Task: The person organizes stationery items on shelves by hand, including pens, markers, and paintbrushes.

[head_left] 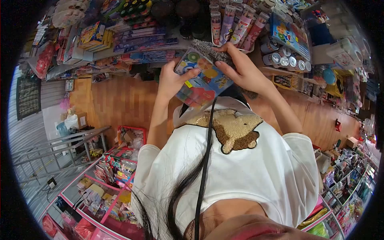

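My left hand (173,80) grips the left edge of a flat, blue, clear-wrapped packet (212,85) printed with colourful fruit pictures, its thumb on the front. A small yellow label shows near that thumb. In my right hand (246,72) is a grey fluffy cloth (206,49), pinched between thumb and fingers. The cloth lies against the packet's top edge. The packet is tilted in front of my body, over the wooden floor. Just beyond my right hand stand several clear tubes of pencils (244,28). What is inside the packet cannot be made out.
A shelf along the top holds yellow boxes (96,37), purple packs (140,40) and a similar blue packet (290,34) above several round tins (284,61). Behind me stand a pink-edged display rack (106,200) and a metal railing (68,146). Wooden floor (120,100) lies between.
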Action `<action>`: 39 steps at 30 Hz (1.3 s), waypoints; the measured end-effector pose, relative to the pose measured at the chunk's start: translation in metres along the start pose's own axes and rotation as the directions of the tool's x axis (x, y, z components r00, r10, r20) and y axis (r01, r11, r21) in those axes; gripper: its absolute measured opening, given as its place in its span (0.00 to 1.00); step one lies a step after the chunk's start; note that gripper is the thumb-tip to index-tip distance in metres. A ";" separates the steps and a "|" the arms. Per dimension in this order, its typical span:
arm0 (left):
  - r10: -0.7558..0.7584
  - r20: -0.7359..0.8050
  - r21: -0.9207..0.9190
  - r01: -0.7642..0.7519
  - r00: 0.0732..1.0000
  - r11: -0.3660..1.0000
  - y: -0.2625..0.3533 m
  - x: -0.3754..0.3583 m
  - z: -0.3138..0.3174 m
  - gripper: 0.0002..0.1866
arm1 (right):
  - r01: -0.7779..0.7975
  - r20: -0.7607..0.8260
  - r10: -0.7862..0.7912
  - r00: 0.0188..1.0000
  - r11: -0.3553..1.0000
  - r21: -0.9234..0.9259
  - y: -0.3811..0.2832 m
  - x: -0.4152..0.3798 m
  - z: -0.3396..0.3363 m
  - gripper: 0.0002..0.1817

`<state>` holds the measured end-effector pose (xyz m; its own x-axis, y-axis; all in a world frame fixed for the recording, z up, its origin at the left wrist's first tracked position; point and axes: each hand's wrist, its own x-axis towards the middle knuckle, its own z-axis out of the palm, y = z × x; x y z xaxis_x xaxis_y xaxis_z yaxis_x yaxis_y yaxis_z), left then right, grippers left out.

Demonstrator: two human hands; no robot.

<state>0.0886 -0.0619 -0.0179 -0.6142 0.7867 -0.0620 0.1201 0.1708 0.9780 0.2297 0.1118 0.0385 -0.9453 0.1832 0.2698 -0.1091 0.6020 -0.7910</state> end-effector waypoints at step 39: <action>-0.050 -0.350 -0.422 -0.110 0.935 0.900 0.049 0.044 0.031 0.27 | 0.023 -0.489 0.201 0.849 0.910 0.414 -0.021 -0.006 0.049 0.26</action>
<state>0.0915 -0.0002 0.0214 -0.8535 0.5199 -0.0369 -0.1536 -0.1833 0.9710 0.2222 0.0599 0.0261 -0.6740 0.6568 0.3381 -0.2480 0.2299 -0.9411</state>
